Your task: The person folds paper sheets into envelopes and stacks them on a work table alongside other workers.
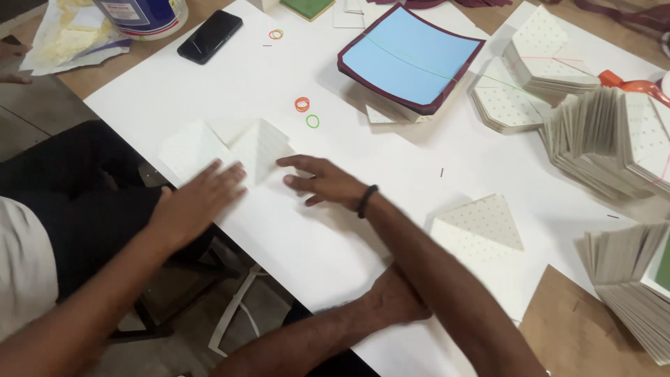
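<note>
— What's under the left hand (197, 200)?
— A folded white dotted paper envelope (227, 149), left of centre on the white-sheeted table (391, 174). That hand lies flat, fingers spread, on its lower edge.
— And the right hand (322, 181)?
— Just beside it, fingers extended and flat; the envelope lies left of them, its long axis running roughly left-right. Both hands are equally near.

the paper stack (631, 279) and white tub (143, 14) run off frame; both hands blur.
</note>
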